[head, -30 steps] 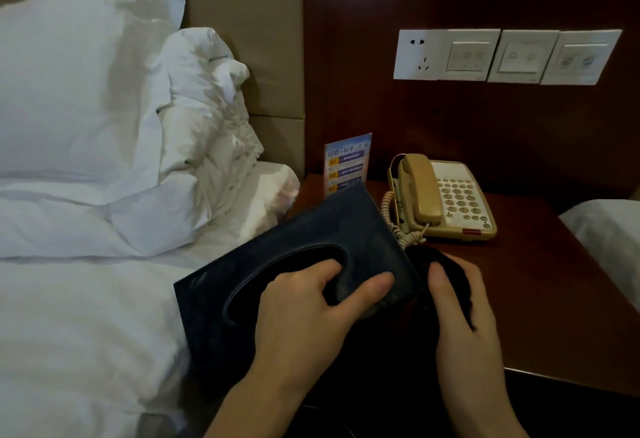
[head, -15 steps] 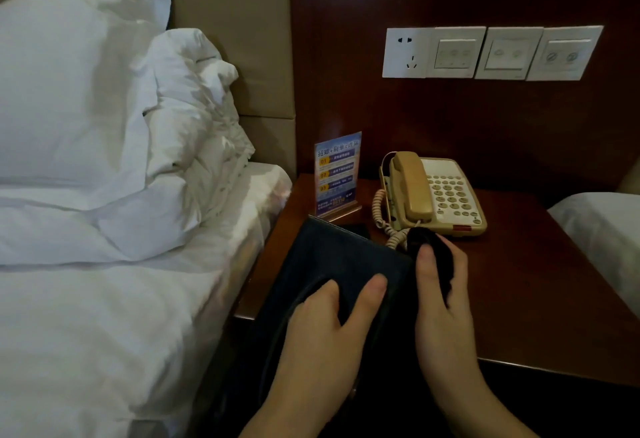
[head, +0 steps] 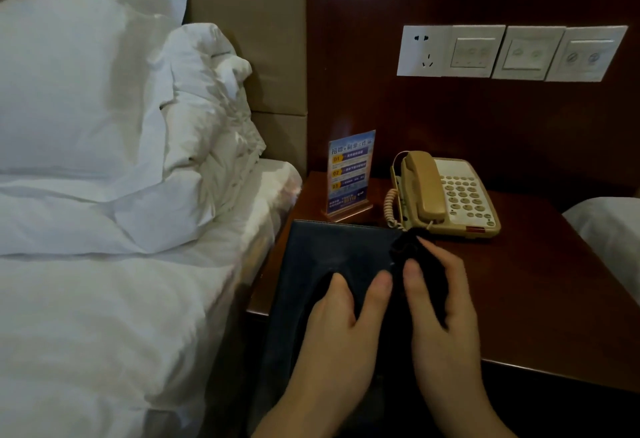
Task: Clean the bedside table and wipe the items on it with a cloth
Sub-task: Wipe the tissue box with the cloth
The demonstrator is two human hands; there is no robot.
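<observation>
Tissue box [head: 332, 250], dark, lies at the table's [head: 540, 292] front left corner, overhanging the near edge; its oval opening is mostly covered and any contents cannot be made out. Left hand [head: 341, 330] grips the box, fingers in the opening, thumb on top. Right hand [head: 441, 306] grips a dark cloth [head: 410, 247] against the box's right edge. Phone [head: 446, 191] and sign [head: 350, 174] stand behind. Box's near end is hidden by the hands.

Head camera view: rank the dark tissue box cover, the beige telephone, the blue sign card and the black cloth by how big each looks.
1. Dark tissue box cover, nearest the camera, which inflates it.
2. Beige telephone.
3. Blue sign card.
4. Black cloth, mostly hidden by the right hand, so unsure.
</observation>
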